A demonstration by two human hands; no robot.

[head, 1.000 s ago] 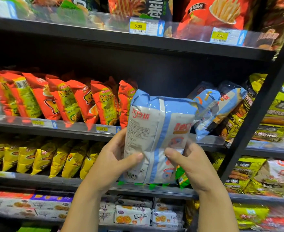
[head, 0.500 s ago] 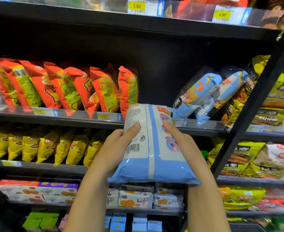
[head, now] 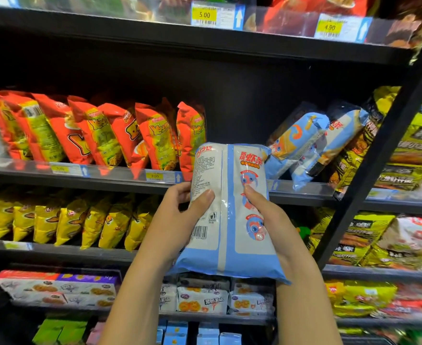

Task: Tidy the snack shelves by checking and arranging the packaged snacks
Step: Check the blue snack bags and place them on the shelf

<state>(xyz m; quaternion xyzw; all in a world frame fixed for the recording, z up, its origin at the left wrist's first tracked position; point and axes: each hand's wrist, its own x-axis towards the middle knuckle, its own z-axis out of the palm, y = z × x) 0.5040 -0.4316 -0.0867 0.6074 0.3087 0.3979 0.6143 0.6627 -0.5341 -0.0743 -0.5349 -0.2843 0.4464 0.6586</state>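
Note:
I hold a light-blue and white snack bag in both hands, its printed back with barcode facing me, its top edge level with the middle shelf. My left hand grips its left side with the thumb on the back panel. My right hand grips the right side, thumb pressed near the middle seam. Two matching blue bags lean on the middle shelf just right of the held bag.
Orange bags fill the middle shelf's left part, with a dark gap between them and the blue bags. Yellow bags line the shelf below. A black upright post slants at right, yellow-black bags beyond it. Biscuit packs sit lower.
The bag was flipped end over end from its tilted position a second ago, then lifted slightly toward the middle shelf edge. Both hands kept hold of it.

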